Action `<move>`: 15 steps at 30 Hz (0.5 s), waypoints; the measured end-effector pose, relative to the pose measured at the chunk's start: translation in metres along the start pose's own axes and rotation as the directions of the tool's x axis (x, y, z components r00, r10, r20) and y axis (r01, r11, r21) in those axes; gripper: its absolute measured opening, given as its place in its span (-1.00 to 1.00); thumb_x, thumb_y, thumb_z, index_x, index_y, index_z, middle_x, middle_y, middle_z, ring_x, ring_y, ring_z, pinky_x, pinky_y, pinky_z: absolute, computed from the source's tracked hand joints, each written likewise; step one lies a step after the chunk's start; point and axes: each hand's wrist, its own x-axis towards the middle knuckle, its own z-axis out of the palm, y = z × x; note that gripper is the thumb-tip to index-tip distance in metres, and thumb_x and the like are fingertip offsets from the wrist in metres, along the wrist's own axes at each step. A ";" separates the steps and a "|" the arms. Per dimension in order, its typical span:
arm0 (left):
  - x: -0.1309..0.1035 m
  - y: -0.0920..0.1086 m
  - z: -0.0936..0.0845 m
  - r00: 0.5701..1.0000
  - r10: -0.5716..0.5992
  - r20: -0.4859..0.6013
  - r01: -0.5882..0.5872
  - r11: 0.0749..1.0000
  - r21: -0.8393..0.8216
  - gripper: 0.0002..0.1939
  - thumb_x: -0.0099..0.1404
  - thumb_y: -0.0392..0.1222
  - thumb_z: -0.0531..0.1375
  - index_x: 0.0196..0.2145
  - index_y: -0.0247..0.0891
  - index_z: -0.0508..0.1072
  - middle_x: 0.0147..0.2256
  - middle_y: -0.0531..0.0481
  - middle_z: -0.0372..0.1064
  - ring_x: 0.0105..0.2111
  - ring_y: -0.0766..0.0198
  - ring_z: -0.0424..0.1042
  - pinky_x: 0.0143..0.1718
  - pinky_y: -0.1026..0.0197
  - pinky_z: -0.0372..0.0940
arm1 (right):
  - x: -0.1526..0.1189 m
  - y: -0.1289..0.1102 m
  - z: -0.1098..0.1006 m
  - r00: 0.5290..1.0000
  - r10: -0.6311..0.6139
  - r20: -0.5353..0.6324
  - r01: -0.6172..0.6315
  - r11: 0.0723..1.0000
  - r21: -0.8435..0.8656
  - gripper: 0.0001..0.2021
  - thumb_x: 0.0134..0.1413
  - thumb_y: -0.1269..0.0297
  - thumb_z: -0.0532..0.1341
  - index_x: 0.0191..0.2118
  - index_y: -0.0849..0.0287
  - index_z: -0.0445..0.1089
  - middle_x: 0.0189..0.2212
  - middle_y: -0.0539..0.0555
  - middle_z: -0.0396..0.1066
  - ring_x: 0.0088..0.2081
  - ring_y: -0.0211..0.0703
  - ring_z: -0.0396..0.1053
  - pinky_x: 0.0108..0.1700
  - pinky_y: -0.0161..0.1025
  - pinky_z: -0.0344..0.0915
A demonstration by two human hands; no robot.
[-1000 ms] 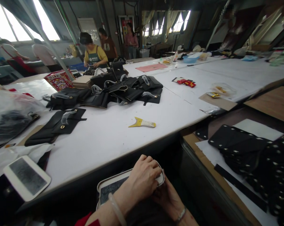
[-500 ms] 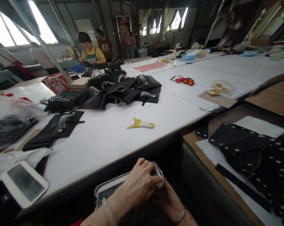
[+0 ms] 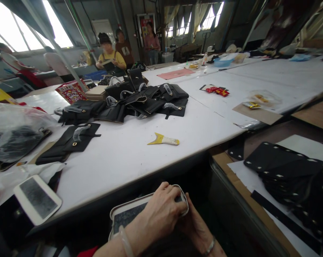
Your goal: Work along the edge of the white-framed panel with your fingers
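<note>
My left hand (image 3: 161,210), with a pale bangle on its wrist, lies curled over the right end of a white-rimmed tablet (image 3: 126,217) that I hold low, below the table's front edge. Under that same end sits my right hand (image 3: 195,225), which wears a silver bracelet and grips the tablet from below. A second white tablet (image 3: 36,198) lies flat on the white table (image 3: 118,157) at the lower left.
A yellow-bladed scraper (image 3: 163,140) lies mid-table. Behind it is a pile of black bags (image 3: 140,100); a flat black bag (image 3: 70,141) and a filled plastic bag (image 3: 14,130) lie left. Black punched leather pieces (image 3: 284,171) are stacked right. Several people stand at the far end.
Both hands stay on the tablet, with the left fingers shifting slightly over its end. The view has swung a little, so the scene sits slightly further right.
</note>
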 end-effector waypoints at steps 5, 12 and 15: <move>-0.003 -0.001 -0.005 1.000 0.013 -0.005 -0.013 1.000 -0.027 -0.94 0.39 -0.19 0.10 -0.25 -0.13 0.37 -0.12 0.01 0.31 -0.12 0.22 0.29 -0.02 0.10 0.11 | -0.015 0.001 0.003 0.998 0.027 -0.048 -0.032 0.995 -0.095 -0.42 -0.02 -0.35 0.20 -0.17 0.10 0.49 -0.47 0.05 0.49 -0.44 -0.11 0.39 -0.44 -0.26 0.20; -0.005 -0.005 -0.005 0.997 0.082 0.005 -0.082 0.996 0.029 -0.90 0.30 -0.29 0.16 -0.21 -0.16 0.37 -0.10 -0.05 0.32 -0.04 0.17 0.29 0.02 0.07 0.09 | -0.028 -0.006 0.012 0.998 0.008 -0.069 -0.021 0.980 -0.199 -0.38 0.00 -0.37 0.15 -0.14 0.11 0.49 -0.44 0.09 0.50 -0.43 -0.09 0.39 -0.43 -0.25 0.19; -0.008 -0.009 -0.003 0.996 0.094 0.001 -0.094 0.995 -0.020 -0.85 0.26 -0.30 0.19 -0.20 -0.13 0.37 -0.07 -0.03 0.31 -0.04 0.20 0.29 0.01 0.10 0.09 | -0.037 -0.012 0.010 0.995 0.002 -0.097 -0.029 0.959 -0.281 -0.37 -0.03 -0.38 0.17 -0.20 0.15 0.51 -0.39 0.14 0.51 -0.35 -0.03 0.43 -0.39 -0.19 0.25</move>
